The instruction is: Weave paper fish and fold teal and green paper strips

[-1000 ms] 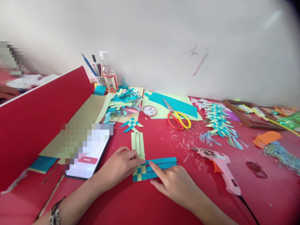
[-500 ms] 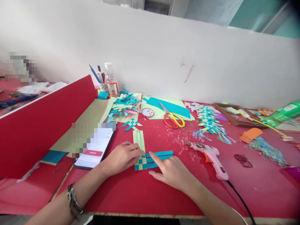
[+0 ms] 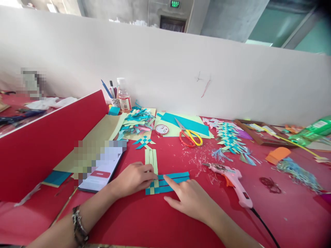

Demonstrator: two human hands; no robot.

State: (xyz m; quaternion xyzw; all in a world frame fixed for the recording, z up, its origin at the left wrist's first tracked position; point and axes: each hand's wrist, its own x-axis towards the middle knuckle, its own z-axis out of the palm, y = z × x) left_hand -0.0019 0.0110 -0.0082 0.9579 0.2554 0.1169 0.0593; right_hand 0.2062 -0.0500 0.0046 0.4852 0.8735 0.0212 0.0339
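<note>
1. Left hand (image 3: 136, 181) of mine: fingers bent and bunched, fingertips pressing the weave from about ten o'clock; whether they pinch a strip I cannot tell.
2. Between eleven and twelve o'clock of the weave, a heap of cut paper strips (image 3: 139, 120) lies well beyond my fingers. Nearer, in the same direction, is a small woven piece (image 3: 144, 141).
3. Under my fingers, flat on the red table (image 3: 129, 224), the paper weave (image 3: 156, 190) forms a checkered corner. From it, pale green strips (image 3: 151, 161) run to twelve o'clock and blue strips (image 3: 181, 181) to three.
4. My right hand (image 3: 186, 194), towards four o'clock, holds nothing: forefinger stretched onto the top blue strip, thumb spread wide, remaining fingers curled.
5. At one o'clock, scissors (image 3: 191, 136) with one red and one yellow handle lie partly on paper.
6. At two o'clock, a long blue-and-green woven piece (image 3: 229, 136) ends in tassels.
7. At three o'clock, well apart, rests a pink glue gun (image 3: 236, 179).
</note>
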